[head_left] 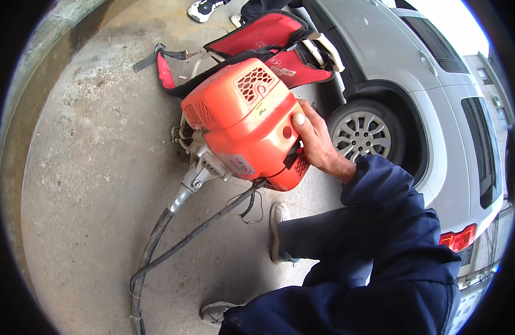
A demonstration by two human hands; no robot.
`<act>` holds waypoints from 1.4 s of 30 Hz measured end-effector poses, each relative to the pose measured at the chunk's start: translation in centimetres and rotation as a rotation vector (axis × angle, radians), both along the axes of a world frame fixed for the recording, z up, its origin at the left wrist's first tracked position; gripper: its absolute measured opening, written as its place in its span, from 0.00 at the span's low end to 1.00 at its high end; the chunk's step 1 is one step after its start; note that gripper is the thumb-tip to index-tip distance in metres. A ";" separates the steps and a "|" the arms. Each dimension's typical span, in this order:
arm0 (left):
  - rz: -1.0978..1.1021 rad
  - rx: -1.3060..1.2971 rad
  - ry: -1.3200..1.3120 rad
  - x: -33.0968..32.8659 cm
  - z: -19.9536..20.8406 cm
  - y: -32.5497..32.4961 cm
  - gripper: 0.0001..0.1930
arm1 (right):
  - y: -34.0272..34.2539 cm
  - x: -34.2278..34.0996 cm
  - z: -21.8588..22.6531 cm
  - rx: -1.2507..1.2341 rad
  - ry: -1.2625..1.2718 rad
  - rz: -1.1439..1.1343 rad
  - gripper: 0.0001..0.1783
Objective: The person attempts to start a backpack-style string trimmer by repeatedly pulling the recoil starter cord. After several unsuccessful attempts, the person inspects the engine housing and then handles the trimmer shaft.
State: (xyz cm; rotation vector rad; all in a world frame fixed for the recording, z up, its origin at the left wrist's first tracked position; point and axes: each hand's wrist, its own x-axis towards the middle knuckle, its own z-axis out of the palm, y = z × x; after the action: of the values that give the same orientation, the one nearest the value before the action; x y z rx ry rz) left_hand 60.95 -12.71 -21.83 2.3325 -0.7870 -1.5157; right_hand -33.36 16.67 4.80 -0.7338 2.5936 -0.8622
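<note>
My right hand [320,139] grips the right edge of an orange backpack brush cutter engine [240,123]. The thumb presses on its housing and the other fingers curl out of sight behind it. Vent grilles [254,84] show on the cover, and the engine is tilted. A metal coupling [184,190] joins it to a thick black flexible shaft [151,245] that runs down to the lower edge. Beside the shaft runs a thin ribbed cable sleeve [212,218]. Behind the engine lies a red and black padded harness [257,36]. My left hand is not in view.
A silver car [397,61] stands close on the right, its rear wheel [361,134] near my hand. Concrete ground [101,167] spreads left to a raised curb [22,95]. Another person's shoe [201,10] shows at the top. My shoes [277,231] are below the engine.
</note>
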 end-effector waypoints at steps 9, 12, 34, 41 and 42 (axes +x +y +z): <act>-0.052 -0.013 -0.044 0.6 1.6 1.3 0.24 | 0.0 0.1 -0.1 -0.021 -0.008 -0.003 0.48; -0.070 -0.018 -0.059 0.9 2.1 1.7 0.24 | 0.0 0.0 0.0 -0.003 0.000 -0.002 0.48; -0.106 -0.065 -0.164 4.7 8.0 12.6 0.24 | -0.2 0.0 -0.2 -0.050 -0.029 0.001 0.44; -0.121 -0.077 -0.197 5.3 10.0 16.3 0.25 | -0.2 0.2 0.0 -0.039 -0.012 0.003 0.44; -0.122 -0.081 -0.200 5.3 10.0 16.5 0.25 | -0.2 0.2 0.1 -0.039 -0.009 0.001 0.44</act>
State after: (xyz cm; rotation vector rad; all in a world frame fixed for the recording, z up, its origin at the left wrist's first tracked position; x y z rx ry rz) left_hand 66.26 3.75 -11.81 2.4408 -1.0366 -1.2824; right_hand -33.14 16.48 4.87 -0.7402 2.5750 -0.9166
